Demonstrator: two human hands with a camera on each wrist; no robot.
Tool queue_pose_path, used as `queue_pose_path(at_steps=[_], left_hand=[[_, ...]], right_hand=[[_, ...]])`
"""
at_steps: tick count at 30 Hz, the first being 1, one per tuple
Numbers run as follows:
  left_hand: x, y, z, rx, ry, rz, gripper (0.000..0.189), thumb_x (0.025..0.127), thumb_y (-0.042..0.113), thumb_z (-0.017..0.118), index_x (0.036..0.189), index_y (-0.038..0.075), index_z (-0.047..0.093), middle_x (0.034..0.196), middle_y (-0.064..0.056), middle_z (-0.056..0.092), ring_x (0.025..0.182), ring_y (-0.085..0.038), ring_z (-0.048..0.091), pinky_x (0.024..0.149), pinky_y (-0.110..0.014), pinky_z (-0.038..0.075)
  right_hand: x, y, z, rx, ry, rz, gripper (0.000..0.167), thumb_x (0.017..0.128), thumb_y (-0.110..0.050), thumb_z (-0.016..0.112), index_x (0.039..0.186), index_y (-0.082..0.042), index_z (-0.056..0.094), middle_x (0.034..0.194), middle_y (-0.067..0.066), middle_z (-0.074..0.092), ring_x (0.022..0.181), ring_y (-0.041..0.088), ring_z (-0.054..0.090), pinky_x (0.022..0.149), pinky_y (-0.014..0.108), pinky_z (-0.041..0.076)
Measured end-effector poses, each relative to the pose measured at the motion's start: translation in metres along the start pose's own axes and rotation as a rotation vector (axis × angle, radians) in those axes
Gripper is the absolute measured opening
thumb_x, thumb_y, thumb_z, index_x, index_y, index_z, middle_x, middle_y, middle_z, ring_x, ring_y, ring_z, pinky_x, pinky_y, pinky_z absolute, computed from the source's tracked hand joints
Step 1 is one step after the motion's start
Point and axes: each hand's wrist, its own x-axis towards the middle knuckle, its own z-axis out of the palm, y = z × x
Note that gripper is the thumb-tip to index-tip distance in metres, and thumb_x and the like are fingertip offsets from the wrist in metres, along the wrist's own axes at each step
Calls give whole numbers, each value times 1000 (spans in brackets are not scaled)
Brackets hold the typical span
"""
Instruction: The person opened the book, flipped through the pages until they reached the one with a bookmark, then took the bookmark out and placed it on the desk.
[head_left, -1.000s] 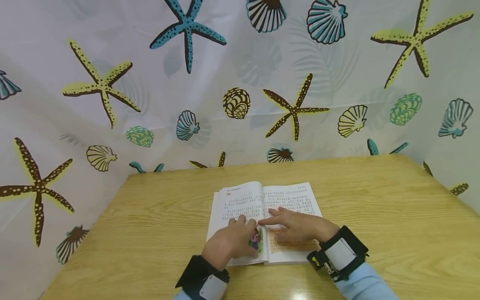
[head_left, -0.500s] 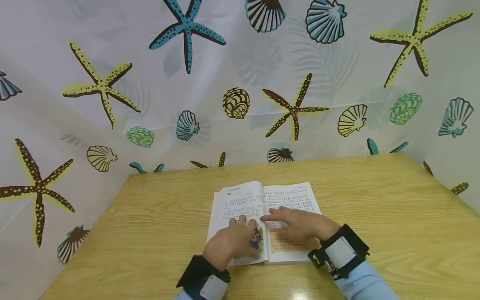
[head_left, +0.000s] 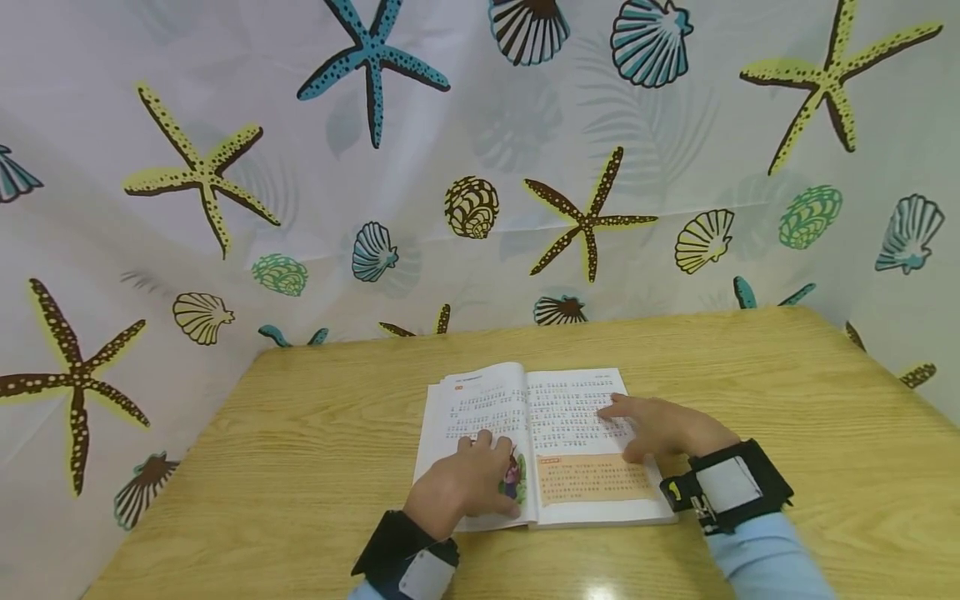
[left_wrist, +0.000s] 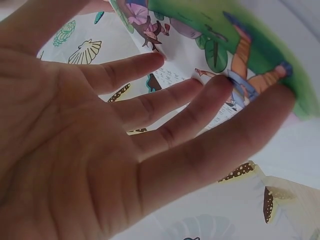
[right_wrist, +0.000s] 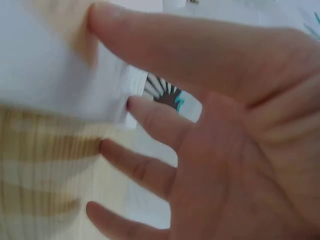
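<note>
An open book point(head_left: 562, 417) with printed text lies in front of me. My left hand point(head_left: 463, 482) rests on the lower part of its left page, fingers spread, beside a coloured picture point(head_left: 513, 475). In the left wrist view, the fingertips touch the page around the same picture point(left_wrist: 265, 47). At the right page's outer edge is my right hand point(head_left: 667, 427), its fingers loosely extended. The right wrist view shows that thumb over the page point(right_wrist: 45, 75) and the other fingers apart near the book's edge. Whether they touch it, I cannot tell.
The book lies on a wooden table point(head_left: 322, 450). Behind and at the sides hangs a white cloth point(head_left: 420, 192) printed with starfish and shells. Black straps with pale plates point(head_left: 727, 485) are around both wrists.
My right hand has moved right, from the middle of the book to the right page's outer edge, uncovering the orange text box. The left hand has stayed in place.
</note>
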Motion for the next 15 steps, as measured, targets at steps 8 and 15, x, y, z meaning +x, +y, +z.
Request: queue_pose_path(at_steps=[8,15], left_hand=[[1,0,0,10,-6,-1,75,79,42,87,136,7,54,118,-13,56,103,-31,53,82,-44,55],[1,0,2,2,-11,-5,74,79,41,88,136,7,54,119,-13,55,105,-32,53,83,-44,55]], right_hand=[[-4,7,-7,36,-3,15,66,81,0,80,142,1,55,157,32,29,141,56,28,109,65,32],[-3,7,-5,33,9,12,68,80,0,82,142,3,55,156,35,27,140,57,29,109,63,33]])
